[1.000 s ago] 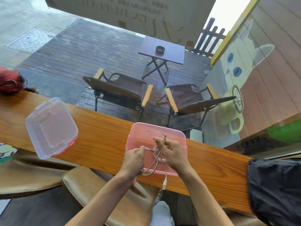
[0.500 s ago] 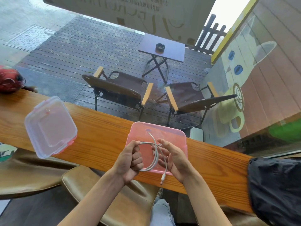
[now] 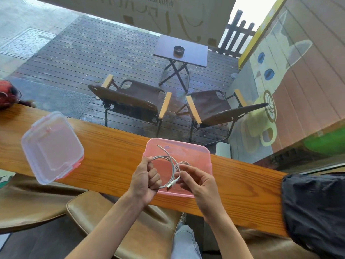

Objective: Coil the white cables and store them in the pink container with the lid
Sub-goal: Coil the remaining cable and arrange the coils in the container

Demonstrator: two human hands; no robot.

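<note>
A pink container (image 3: pixel 194 152) sits open on the wooden counter (image 3: pixel 115 146) in front of me. Over it I hold a white cable (image 3: pixel 172 163) wound into a loop. My left hand (image 3: pixel 144 179) is fisted around the loop's left side. My right hand (image 3: pixel 197 181) pinches the cable near its USB plug end at the loop's lower right. The cable's other thin plug sticks up over the container's far half. The clear lid (image 3: pixel 51 146) with pink clips lies on the counter to the left, apart from the container.
A dark jacket (image 3: pixel 315 212) lies on the counter's right end. A red object (image 3: pixel 7 93) rests at the far left. Tan leather seats (image 3: pixel 104 215) are below the counter. Beyond the window are folding chairs and a small table.
The hanging plug end has been drawn up to the loop by my right hand. The loop is now rounder and flatter above the container, and my left hand holds it in a fist.
</note>
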